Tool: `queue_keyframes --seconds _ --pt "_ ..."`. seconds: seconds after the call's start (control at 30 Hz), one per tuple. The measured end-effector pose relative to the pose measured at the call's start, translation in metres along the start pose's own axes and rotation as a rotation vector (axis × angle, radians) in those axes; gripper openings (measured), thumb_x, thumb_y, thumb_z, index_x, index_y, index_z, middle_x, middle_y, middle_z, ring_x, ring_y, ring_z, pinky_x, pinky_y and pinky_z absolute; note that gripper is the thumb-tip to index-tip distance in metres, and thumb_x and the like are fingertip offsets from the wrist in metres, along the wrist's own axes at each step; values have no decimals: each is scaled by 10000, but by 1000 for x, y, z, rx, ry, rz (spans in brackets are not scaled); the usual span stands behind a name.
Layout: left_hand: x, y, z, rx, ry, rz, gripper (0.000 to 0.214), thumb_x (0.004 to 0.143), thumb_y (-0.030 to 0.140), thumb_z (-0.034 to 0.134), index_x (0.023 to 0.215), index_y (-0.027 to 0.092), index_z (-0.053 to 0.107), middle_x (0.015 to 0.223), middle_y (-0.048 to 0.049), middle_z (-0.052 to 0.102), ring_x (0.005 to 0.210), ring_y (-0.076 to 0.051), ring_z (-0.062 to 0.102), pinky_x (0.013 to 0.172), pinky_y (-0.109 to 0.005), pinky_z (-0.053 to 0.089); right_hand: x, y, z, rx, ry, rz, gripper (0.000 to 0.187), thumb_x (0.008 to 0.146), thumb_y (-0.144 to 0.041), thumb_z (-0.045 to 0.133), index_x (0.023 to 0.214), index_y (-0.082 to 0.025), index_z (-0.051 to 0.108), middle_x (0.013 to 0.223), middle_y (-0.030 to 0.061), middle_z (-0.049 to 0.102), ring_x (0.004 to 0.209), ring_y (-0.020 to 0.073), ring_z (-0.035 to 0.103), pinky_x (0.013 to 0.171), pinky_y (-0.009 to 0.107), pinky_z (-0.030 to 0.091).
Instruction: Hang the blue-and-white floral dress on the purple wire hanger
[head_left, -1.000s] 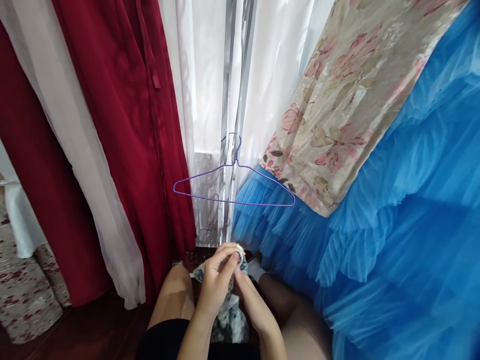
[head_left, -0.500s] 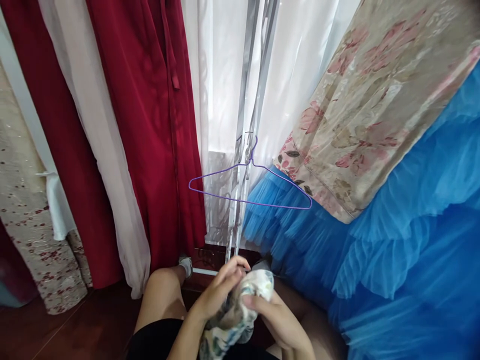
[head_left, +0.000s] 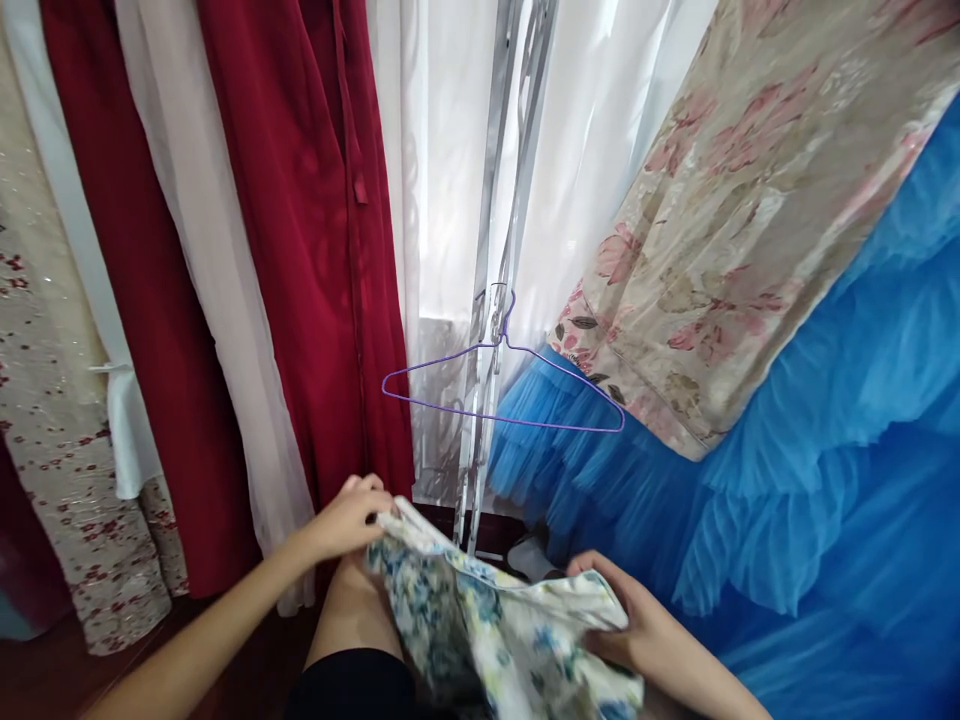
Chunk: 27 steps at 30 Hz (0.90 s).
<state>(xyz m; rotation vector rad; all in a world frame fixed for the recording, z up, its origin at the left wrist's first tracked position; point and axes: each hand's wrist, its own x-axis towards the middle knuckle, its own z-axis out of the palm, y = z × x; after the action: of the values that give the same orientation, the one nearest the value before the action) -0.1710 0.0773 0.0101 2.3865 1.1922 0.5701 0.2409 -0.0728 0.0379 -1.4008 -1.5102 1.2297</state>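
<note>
A white garment with blue and yellow flowers (head_left: 540, 640) is stretched out over my lap; I cannot tell its exact kind. Its upper edge runs between my two hands. At the left end of that edge, my left hand (head_left: 349, 518) is closed on the cloth. My right hand (head_left: 622, 620) grips the opposite end, its fingers partly behind the fabric. Beyond the garment, an empty purple wire hanger (head_left: 502, 422) hangs from a slotted metal upright (head_left: 480, 380), apart from both hands. The garment's lower part drops out of the picture.
Long dark red dresses (head_left: 300, 250) and a pale sheer one (head_left: 202, 200) hang at the left. On the right hang a beige floral garment (head_left: 712, 220) and a ruffled blue tulle skirt (head_left: 825, 500). A white curtain (head_left: 450, 150) covers the back.
My hands have moved apart, left hand leftward and right hand rightward. The bunched floral garment is now spread between them. The view has shifted slightly.
</note>
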Motion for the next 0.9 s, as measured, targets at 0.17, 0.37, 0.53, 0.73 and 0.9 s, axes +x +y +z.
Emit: queue_keyframes --seconds 0.17,0.37,0.53,0.73,0.9 --pt "55 -15 -93 102 311 3 178 794 278 642 920 319 761 1170 -26 720 1132 -310 493 1057 -448 256 82 -41 0 -111 119 -286 942 711 -155 618 1574 -220 246 755 -39 655 663 186 604 646 298 481" --pt "101 20 -149 128 438 134 145 820 350 620 843 232 700 1186 -74 693 1162 -304 488 1091 -454 297 158 -72 -13 -283 350 -444 522 735 -210 641 1252 -152 682 1039 104 749 964 280 661 859 380 485" --pt "124 75 -129 48 340 260 172 876 359 564 888 197 622 1010 -63 665 943 -236 600 880 -335 445 158 -70 -1 -316 228 -548 306 740 -136 451 831 -161 742 760 32 723 753 220 624 697 303 464" --pt "142 94 -115 48 630 160 247 879 439 632 1013 232 650 933 -25 704 840 -215 642 769 -292 427 126 -67 -17 -297 362 -601 704 707 -113 488 1404 -173 562 895 65 750 786 234 652 776 352 499" --pt "138 97 -113 165 588 211 265 971 403 501 978 250 717 977 -33 732 894 -238 648 732 -288 409 118 -61 -62 -317 821 -568 764 820 -298 594 1533 -120 383 1014 128 747 820 253 654 799 379 498"
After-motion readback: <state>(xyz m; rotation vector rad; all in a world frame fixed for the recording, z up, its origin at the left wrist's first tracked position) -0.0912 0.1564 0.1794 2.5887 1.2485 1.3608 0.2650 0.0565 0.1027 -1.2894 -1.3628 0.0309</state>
